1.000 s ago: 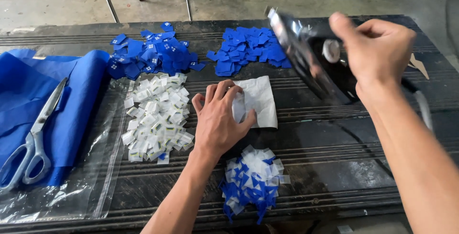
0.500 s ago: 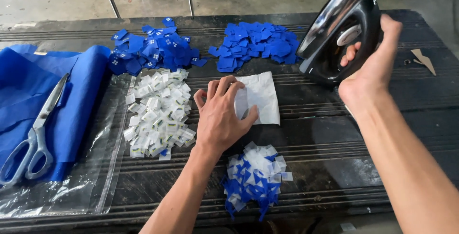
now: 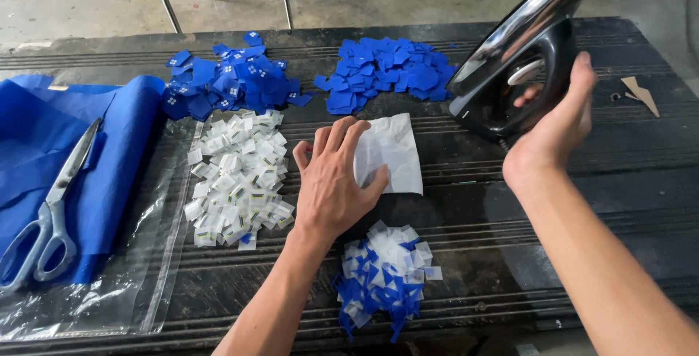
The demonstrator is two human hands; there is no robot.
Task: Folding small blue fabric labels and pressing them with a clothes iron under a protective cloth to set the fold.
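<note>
Iron set on its heel, white sheet pinned flat.

Black iron (image 3: pixel 520 65) at 2 o'clock, stood up on dark table (image 3: pixel 553 203), right hand (image 3: pixel 557 119) curled loosely around the handle. White sheet (image 3: pixel 389 153) at centre under spread left hand (image 3: pixel 333 181) (fingers wide, flat). Finished-looking blue-white pieces (image 3: pixel 384 272) piled at 6 o'clock; white labels (image 3: pixel 237 178) and blue patches (image 3: pixel 386 72) apparently left to join.

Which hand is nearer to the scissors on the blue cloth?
Left. The left hand lies flat on the white sheet mid-table, with the white label pile between it and the scissors. The right hand holds the black iron at the far right.
</note>
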